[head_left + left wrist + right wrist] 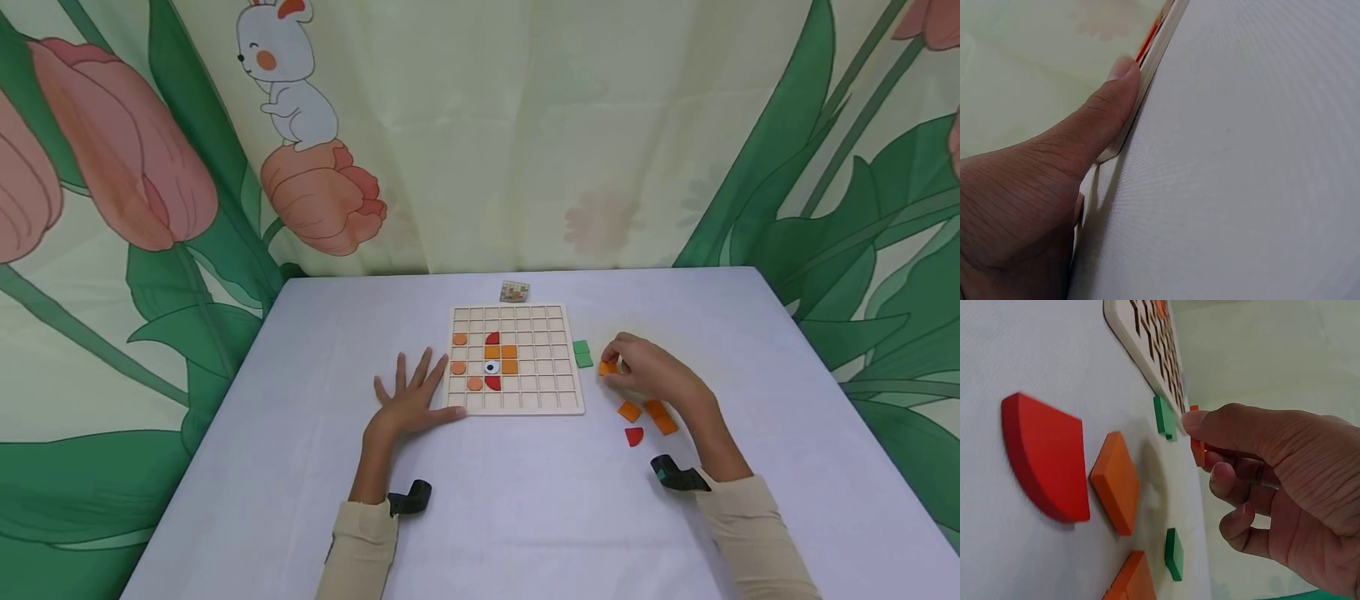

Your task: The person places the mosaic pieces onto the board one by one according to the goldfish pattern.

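A pale wooden grid board (517, 412) lies on the white table, holding orange squares, orange discs, red quarter-circles and an eye disc (491, 367). Spread at its lower left corner is my left hand (405, 408); in the left wrist view the thumb (1107, 103) touches the board's edge. My right hand (652, 371), right of the board, pinches an orange square tile (1197, 450) between thumb and fingers. Nearby lie a red quarter-circle (1047, 459), an orange square (1116, 482) and more orange tiles (662, 417). Green tiles (582, 354) sit beside the board's right edge.
Behind the board lies a small patterned piece (514, 292). In the right wrist view another green tile (1174, 554) lies beyond the orange ones. A printed curtain (480, 167) hangs behind the table's far edge.
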`<state>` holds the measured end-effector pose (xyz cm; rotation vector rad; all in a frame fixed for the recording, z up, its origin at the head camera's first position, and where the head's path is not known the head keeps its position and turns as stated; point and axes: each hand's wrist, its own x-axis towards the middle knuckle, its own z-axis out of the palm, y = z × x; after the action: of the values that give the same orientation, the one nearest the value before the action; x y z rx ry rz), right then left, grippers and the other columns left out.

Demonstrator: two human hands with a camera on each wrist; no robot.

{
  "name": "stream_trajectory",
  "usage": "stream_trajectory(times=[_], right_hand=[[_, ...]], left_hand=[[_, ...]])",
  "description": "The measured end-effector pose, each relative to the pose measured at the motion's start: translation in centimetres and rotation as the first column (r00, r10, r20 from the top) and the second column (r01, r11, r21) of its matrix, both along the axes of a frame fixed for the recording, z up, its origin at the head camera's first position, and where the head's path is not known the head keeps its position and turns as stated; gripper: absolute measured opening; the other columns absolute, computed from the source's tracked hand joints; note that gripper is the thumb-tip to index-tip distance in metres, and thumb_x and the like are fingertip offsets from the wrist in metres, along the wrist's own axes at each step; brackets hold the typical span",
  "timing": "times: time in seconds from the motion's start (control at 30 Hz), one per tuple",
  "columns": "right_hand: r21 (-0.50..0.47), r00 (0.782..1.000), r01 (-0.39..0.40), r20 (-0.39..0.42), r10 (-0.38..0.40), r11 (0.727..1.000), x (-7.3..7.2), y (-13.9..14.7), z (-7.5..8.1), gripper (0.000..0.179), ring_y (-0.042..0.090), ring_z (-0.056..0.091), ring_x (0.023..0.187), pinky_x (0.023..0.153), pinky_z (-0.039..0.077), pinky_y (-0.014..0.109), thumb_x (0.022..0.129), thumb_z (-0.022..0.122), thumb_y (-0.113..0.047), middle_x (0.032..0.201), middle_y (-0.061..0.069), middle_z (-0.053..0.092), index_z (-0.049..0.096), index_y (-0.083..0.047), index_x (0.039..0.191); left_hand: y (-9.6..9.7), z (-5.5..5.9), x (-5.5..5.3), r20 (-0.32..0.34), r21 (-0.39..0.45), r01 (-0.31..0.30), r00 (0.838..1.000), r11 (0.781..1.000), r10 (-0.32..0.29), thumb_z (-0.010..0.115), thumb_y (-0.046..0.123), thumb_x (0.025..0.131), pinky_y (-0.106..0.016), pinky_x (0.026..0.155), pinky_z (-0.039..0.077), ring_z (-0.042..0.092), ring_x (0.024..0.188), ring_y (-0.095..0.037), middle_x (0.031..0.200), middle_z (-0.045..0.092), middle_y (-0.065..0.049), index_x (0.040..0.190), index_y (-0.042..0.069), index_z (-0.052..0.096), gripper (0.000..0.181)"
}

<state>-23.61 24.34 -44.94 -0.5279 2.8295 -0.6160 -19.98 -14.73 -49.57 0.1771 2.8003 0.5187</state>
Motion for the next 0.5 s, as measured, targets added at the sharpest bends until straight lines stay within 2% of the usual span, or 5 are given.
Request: stream_trajectory(times=[0.3, 0.5], right_hand=[[-0.014, 0.990, -0.124, -0.063, 0.123, 0.992, -0.7, -3.2, 0.5, 0.025, 0.014, 0.049, 0.071, 0.061, 0.044, 0.021, 0.083, 0.078, -0.015, 0.093, 0.005, 0.059, 0.069, -0.003, 0.103], [0.008, 0.985, -0.171, -0.036, 0.171, 0.985, -0.8, -6.0, 0.5, 0.026, 0.015, 0.051, 0.077, 0.066, 0.046, 0.023, 0.085, 0.077, -0.020, 0.097, 0.003, 0.060, 0.069, -0.005, 0.105]], left_hand=[[-0.1, -0.2, 0.0, -0.001, 0.005, 0.002, 1.000, 1.000, -0.002, 0.061, 0.074, 0.078, -0.077, 0.105, -0.012, -0.024, 0.148, -0.039, 0.166, -0.007, 0.000, 0.158, 0.033, 0.009, 0.104], [0.0, -0.1, 0.0, -0.005, 0.003, -0.003, 1.000, 1.000, 0.003, 0.061, 0.074, 0.078, -0.077, 0.105, -0.012, -0.023, 0.148, -0.039, 0.166, -0.007, 0.001, 0.158, 0.033, 0.009, 0.104]])
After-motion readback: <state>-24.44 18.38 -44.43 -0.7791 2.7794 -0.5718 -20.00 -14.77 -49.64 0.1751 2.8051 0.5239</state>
